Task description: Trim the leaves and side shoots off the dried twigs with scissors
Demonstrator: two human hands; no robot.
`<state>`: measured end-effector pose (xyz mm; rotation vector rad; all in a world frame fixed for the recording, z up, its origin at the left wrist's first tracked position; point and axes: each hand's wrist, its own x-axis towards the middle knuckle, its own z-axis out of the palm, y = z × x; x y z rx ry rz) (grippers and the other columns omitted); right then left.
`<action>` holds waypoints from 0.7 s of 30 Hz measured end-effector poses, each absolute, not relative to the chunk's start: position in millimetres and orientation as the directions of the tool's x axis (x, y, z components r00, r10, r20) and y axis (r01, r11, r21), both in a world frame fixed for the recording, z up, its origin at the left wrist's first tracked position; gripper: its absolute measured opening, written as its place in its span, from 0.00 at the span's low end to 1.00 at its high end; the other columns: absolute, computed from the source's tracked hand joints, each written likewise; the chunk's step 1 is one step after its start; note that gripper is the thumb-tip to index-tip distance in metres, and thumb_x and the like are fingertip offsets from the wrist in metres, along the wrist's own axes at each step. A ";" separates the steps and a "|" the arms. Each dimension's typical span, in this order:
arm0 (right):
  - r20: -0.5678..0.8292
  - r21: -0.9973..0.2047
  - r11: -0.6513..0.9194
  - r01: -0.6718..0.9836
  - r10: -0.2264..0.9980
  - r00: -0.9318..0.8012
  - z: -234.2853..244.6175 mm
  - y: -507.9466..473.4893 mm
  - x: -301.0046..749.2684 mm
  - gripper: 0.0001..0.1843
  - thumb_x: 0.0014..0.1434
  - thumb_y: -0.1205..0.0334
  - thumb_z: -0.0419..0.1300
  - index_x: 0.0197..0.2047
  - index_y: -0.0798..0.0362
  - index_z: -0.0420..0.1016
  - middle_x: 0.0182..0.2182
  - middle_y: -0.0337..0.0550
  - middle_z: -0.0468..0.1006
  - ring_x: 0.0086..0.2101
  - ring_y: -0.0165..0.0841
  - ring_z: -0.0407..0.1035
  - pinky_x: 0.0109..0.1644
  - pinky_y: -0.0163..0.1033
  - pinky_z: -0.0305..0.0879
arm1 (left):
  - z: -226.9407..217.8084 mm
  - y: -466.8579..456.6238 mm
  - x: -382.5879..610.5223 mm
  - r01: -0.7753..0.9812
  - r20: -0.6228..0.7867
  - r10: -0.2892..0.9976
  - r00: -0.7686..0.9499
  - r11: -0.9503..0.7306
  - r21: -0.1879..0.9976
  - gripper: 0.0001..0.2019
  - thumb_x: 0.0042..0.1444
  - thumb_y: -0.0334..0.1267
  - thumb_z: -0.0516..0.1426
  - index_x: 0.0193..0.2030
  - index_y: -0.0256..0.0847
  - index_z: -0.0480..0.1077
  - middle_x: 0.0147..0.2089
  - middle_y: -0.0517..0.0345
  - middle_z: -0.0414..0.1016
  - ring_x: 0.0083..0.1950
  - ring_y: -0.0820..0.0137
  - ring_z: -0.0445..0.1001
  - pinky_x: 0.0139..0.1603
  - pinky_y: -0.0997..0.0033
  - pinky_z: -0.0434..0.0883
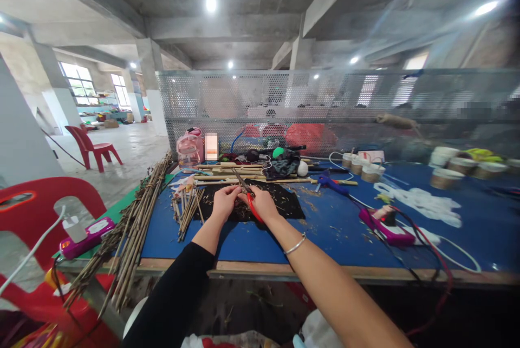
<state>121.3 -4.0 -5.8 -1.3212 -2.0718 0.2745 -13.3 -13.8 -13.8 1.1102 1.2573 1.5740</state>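
My right hand (263,203) is closed round red-handled pruning shears (248,195), whose blades point up and left toward my left hand. My left hand (225,200) pinches a thin stick or twig piece (236,190) right at the blades. Both hands hover over a black mat (284,202) littered with trimmings on the blue table (325,234). A small pile of cut short sticks (187,210) lies just left of my left hand.
A long bundle of thin branches (130,234) lies along the table's left edge. Bamboo rods (235,172), a pink jug (189,150), paper cups (365,166), a blue glue gun (331,183) and a pink device with cables (385,226) are on the table. Red chairs (36,218) stand to the left.
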 end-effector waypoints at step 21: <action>0.449 -0.494 0.464 0.735 0.860 -0.241 -7.0 -2.6 121.6 0.22 0.54 0.42 0.53 0.44 0.48 0.69 0.34 0.44 0.78 0.37 0.36 0.72 0.35 0.33 0.60 | -16.6 -9.6 -12.2 -0.361 0.125 0.982 -0.144 -0.170 0.917 0.20 0.33 0.39 0.66 0.37 0.34 0.75 0.33 0.53 0.77 0.30 0.73 0.71 0.36 0.71 0.69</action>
